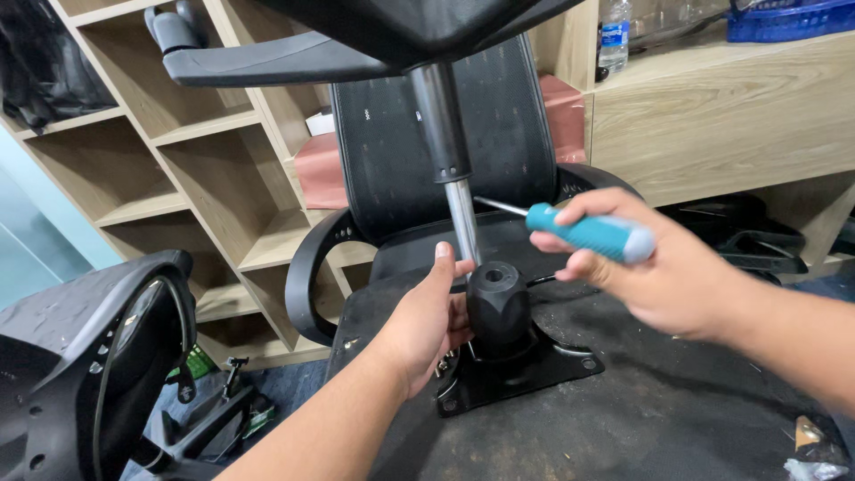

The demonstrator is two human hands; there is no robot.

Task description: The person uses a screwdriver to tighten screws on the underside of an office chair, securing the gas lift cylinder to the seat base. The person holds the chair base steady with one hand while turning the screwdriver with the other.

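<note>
While the left hand (426, 325) wraps around the left side of a black knob-like housing (499, 307), its thumb points up alongside a gas-lift cylinder (450, 156) that rises from the mechanism. That cylinder has a bright, polished lower rod and a wider dark grey upper sleeve, and it leans slightly leftward toward the top of the view. The housing is faceted, matte and dusty, with a small round hole on its upper face, and it sits at the middle of a black metal mounting plate (552, 367) pierced by bolt holes at its corners. This plate lies bolted on the underside of an upturned chair seat (659, 419), a dark, scuffed surface filling the near right of the scene. Fingers of the left hand are closed against the housing, gripping it.

To the right and slightly farther off, the right hand (663, 267) is clamped on a screwdriver (583, 230) with a teal handle and a pale grey end cap; its thin metal shaft points left toward the cylinder, the tip close to the polished rod.

Beyond the plate stands a black mesh chair back (383, 142) with curved armrests. Wooden shelving (209, 169) occupies the far left, and a second black chair part (107, 356) lies at the near left.
</note>
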